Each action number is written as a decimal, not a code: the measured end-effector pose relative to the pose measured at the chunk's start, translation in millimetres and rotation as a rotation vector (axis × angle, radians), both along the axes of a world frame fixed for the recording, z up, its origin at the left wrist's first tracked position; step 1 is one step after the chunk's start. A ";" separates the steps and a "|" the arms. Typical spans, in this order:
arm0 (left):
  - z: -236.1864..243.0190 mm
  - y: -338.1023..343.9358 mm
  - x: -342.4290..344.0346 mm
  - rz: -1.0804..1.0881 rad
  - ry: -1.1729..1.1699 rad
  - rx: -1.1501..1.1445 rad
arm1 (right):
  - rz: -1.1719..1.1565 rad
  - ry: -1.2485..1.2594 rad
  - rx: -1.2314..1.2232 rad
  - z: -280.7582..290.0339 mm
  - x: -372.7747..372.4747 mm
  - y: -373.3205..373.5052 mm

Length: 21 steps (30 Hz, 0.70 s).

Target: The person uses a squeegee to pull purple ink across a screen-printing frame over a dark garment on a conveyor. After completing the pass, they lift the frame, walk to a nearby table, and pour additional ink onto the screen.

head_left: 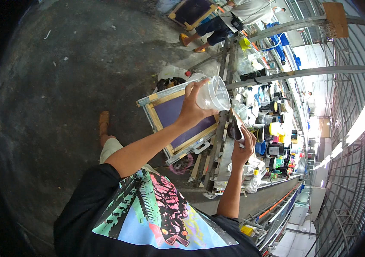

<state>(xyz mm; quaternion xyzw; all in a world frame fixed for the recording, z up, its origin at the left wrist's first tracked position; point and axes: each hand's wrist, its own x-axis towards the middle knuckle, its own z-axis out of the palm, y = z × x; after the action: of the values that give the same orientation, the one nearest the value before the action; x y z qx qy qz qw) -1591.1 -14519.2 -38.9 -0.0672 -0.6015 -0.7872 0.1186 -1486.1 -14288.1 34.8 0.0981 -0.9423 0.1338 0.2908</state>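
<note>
My left hand (pixel 189 105) is wrapped round a clear plastic cup (pixel 216 95), tilted with its open rim toward the crowded workbench. Traces of something whitish show on the cup's wall, but I cannot make out what is inside. Close to the cup's rim, my right hand (pixel 245 144) grips a thin flat piece (pixel 236 125) with a brown edge and a dark face, which looks like a scraper. Its tip points toward the cup, and I cannot tell whether the two touch. Behind my left hand leans a wood-edged printing screen (pixel 171 112) with dark purple mesh.
Several jars and tubs, among them a blue tub (pixel 260 148), crowd the workbench (pixel 225 165). A metal beam (pixel 306 73) crosses above it. Farther off, a person in dark shorts (pixel 214 31) stands near another framed screen (pixel 193 13). Grey concrete floor (pixel 71 94) stretches left.
</note>
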 end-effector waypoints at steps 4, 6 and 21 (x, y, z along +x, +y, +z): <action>-11.3 -17.9 -17.8 0.039 0.071 0.022 | -0.059 -0.186 -0.172 -22.1 -8.5 -9.3; -18.6 -39.4 -27.5 0.023 0.094 0.025 | -0.011 -0.199 -0.132 -43.4 -22.5 -18.5; -215.0 -139.5 -28.9 0.050 -0.529 0.057 | -0.280 -0.533 -0.025 -246.0 -179.8 -34.9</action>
<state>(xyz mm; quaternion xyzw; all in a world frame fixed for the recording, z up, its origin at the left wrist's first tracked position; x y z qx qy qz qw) -1620.0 -14658.7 -253.9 0.1588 -0.5907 -0.7908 -0.0216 -1665.9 -14323.0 -211.2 -0.0748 -0.9881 0.1249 0.0499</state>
